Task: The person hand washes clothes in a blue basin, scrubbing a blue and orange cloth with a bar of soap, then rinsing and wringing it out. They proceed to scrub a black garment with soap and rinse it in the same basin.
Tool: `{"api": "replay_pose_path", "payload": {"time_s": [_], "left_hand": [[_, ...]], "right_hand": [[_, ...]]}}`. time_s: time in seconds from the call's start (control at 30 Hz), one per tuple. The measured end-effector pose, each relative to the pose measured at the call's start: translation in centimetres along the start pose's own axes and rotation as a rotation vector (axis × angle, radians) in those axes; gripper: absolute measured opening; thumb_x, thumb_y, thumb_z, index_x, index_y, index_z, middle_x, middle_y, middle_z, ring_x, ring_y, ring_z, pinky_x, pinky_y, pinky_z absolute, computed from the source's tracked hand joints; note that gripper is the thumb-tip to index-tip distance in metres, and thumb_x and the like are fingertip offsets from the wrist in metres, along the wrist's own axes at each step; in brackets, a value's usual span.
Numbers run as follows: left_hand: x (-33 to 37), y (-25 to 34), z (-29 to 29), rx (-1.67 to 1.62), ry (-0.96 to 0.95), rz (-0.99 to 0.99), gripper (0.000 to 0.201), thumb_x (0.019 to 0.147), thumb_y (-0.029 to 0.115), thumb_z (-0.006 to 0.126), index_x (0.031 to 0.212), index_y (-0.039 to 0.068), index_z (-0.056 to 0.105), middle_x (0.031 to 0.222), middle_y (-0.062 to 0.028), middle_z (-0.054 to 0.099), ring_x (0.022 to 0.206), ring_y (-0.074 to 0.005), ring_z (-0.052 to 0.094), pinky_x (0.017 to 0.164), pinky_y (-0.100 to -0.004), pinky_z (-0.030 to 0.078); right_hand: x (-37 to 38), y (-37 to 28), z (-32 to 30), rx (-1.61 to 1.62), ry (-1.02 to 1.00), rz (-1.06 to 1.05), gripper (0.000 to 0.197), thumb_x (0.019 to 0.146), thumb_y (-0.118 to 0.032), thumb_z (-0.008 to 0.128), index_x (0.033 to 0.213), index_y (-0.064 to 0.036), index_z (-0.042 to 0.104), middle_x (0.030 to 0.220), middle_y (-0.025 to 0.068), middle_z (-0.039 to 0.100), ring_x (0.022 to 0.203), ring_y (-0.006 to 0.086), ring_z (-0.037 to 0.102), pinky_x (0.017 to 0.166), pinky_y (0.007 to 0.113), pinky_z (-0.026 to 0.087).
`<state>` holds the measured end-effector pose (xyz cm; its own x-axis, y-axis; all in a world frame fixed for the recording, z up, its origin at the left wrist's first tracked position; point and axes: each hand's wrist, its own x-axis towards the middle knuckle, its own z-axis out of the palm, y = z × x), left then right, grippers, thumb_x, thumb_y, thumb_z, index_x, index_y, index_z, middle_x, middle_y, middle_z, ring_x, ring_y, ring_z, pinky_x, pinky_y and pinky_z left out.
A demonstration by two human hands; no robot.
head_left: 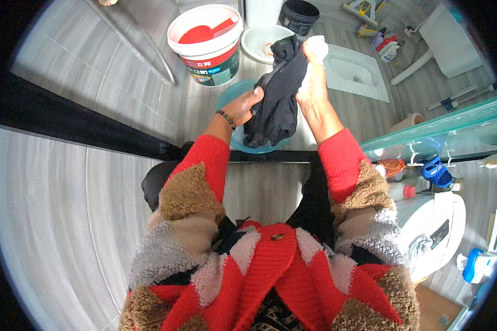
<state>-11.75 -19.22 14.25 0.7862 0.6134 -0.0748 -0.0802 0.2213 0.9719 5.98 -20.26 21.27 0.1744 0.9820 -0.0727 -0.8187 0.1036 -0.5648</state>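
Observation:
A wet-looking black cloth garment (281,91) hangs bunched between my two hands; its exact kind cannot be told. My left hand (242,108), with a beaded bracelet at the wrist, is closed on the garment's left side, thumb on top. On the other side my right hand (313,83) grips its upper right edge, fingers partly hidden behind the cloth. Something small and white (318,46) shows at the right fingertips; it may be foam or a separate object. Underneath is a translucent blue basin (238,91), largely covered by the garment and my left hand.
A white bucket (210,69) with a red scoop (204,33) stands beyond the basin. Near it are a white basin (254,44) and a black bucket (299,16). A squat toilet (359,71) lies right. A dark raised sill (270,156) and glass panel (447,124) border the area.

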Motion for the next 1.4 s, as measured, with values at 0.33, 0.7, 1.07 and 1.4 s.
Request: {"api": "replay_pose_path", "payload": {"time_s": [0.33, 0.7, 1.07, 1.4], "left_hand": [[2.2, -0.5, 5.3, -0.517, 0.644, 0.198, 0.039, 0.088, 0.030, 0.061, 0.114, 0.002, 0.056, 0.107, -0.0048, 0.060, 0.095, -0.0169, 0.058, 0.082, -0.0311, 0.047], [3.5, -0.3, 6.3, -0.415, 0.792, 0.233, 0.040, 0.082, 0.021, 0.064, 0.114, 0.000, 0.056, 0.103, -0.0060, 0.060, 0.091, -0.0160, 0.058, 0.078, -0.0307, 0.047], [3.1, -1.5, 1.9, -0.655, 0.868, 0.291, 0.035, 0.086, 0.028, 0.061, 0.104, -0.002, 0.059, 0.099, -0.0068, 0.062, 0.086, -0.0179, 0.060, 0.073, -0.0325, 0.049], [2.1, 1.1, 4.3, -0.835, 0.628, 0.325, 0.035, 0.089, 0.028, 0.058, 0.113, 0.003, 0.054, 0.109, -0.0067, 0.059, 0.097, -0.0198, 0.058, 0.085, -0.0349, 0.048]], "right_hand": [[-0.2, 1.2, -1.8, -1.353, 0.038, -0.810, 0.033, 0.075, -0.006, 0.063, 0.107, 0.0003, 0.059, 0.100, 0.0152, 0.065, 0.094, 0.0279, 0.062, 0.083, 0.033, 0.047], [0.4, 2.7, -2.7, -1.542, -0.042, -0.470, 0.035, 0.076, -0.026, 0.062, 0.107, -0.0087, 0.062, 0.095, 0.0178, 0.065, 0.091, 0.0338, 0.062, 0.078, 0.040, 0.048], [-5.0, 6.7, -2.5, -1.636, -0.267, -0.854, 0.030, 0.078, -0.016, 0.062, 0.107, -0.0057, 0.060, 0.112, 0.0187, 0.059, 0.104, 0.0330, 0.057, 0.085, 0.037, 0.046], [1.8, 0.7, -4.3, -0.659, -0.051, -0.036, 0.030, 0.091, -0.016, 0.044, 0.106, 0.0069, 0.057, 0.098, 0.0181, 0.066, 0.086, 0.0192, 0.065, 0.064, 0.028, 0.050]]}}
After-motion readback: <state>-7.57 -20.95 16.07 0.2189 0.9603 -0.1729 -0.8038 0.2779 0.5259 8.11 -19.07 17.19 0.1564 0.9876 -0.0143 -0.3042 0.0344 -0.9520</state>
